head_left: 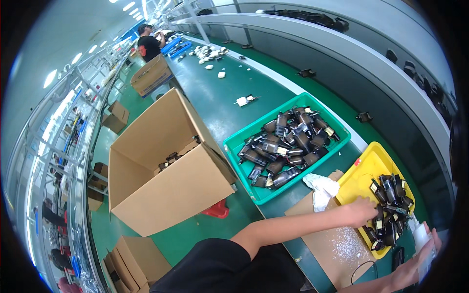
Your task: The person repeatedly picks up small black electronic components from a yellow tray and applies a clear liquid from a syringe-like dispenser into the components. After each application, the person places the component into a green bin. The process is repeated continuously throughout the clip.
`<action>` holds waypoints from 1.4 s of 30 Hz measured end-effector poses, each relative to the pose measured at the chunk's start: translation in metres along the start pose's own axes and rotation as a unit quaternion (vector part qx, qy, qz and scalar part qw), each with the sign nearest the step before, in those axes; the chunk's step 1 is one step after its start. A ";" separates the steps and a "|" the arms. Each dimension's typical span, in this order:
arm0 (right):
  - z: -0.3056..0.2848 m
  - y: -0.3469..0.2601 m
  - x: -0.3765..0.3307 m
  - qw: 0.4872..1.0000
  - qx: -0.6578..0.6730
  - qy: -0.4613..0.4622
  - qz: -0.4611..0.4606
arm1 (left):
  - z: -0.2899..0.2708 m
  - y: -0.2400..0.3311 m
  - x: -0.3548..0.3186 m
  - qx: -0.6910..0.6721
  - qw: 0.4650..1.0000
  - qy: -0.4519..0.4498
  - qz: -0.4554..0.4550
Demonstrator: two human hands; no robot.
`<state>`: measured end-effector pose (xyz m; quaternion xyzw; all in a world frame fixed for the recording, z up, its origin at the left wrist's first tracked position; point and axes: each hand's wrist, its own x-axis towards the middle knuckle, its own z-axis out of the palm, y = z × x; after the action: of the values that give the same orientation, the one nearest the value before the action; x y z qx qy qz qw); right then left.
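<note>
My left hand (362, 212) reaches over the near part of a yellow tray (352, 184), its fingers curled at the edge of a pile of small dark plastic devices (391, 192). What those fingers grip, if anything, is hidden. At the lower right, my right hand (428, 250) is closed around a white bottle (420, 236), beside the tray's near end. A sheet of cardboard (320, 239) lies under my left forearm, with white specks (346, 244) scattered on it. Crumpled white tissue (321, 189) rests against the tray's left side.
A green tray (259, 199) full of similar dark devices stands further along the workbench (215, 97). To its left is a big open cardboard box (171, 205). White pieces (207, 53) lie farther off, near a person in black (149, 44). A rail (342, 39) borders the right.
</note>
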<state>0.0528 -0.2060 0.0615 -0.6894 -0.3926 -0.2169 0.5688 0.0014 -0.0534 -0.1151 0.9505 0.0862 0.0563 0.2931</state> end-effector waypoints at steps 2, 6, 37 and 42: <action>-0.005 0.007 -0.005 0.999 -0.023 -0.002 0.046 | -0.015 -0.003 -0.010 0.029 1.000 -0.006 -0.002; -0.007 0.006 -0.005 1.000 -0.009 -0.001 0.029 | -0.065 -0.021 -0.009 0.018 0.997 -0.046 -0.051; 0.019 -0.014 0.002 0.981 0.099 0.043 0.162 | -0.111 0.034 0.043 -0.773 0.602 -0.141 0.139; 0.026 -0.014 0.001 0.978 0.116 -0.008 0.175 | -0.112 0.039 0.038 -0.744 0.629 -0.160 0.161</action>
<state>0.0386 -0.1807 0.0643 -0.6788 -0.2928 -0.0616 0.6706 0.0263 -0.0157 0.0014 0.4022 -0.1873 -0.0057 0.8962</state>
